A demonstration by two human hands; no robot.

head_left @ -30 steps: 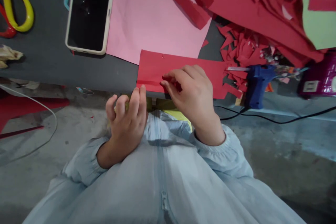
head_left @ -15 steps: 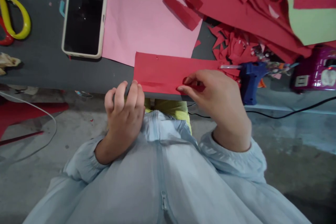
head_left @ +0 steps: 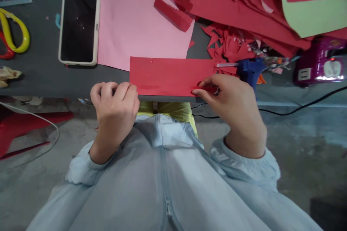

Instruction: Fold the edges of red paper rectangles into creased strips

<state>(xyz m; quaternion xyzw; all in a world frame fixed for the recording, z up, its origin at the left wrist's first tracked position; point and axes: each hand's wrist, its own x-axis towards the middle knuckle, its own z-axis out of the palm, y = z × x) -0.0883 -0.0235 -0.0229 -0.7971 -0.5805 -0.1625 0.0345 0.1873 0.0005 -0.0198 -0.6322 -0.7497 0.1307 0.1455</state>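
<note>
A strip of red paper (head_left: 165, 75) lies along the near edge of the dark table, its far left part overlapping a pink sheet. My left hand (head_left: 115, 106) is at the strip's near left corner with its fingers bent over; the thumb is hidden, and the fingertips seem to hold that corner. On the right, my right hand (head_left: 230, 103) pinches the near edge between thumb and index finger. Just beyond that hand lies a blue glue gun (head_left: 251, 70), its clear glue stick (head_left: 227, 65) pointing at the strip's right end.
A phone (head_left: 79, 28) rests beside the pink sheet (head_left: 143, 25). Yellow-handled scissors (head_left: 24, 39) lie far left. Red paper scraps (head_left: 230, 43) and larger red sheets (head_left: 244, 14) fill the back right, near a purple device (head_left: 314, 65). A black cable (head_left: 287, 112) hangs at the right.
My right hand has slid rightward along the strip's near edge. My left fingers are more bent at the left corner. The whole view has shifted a little.
</note>
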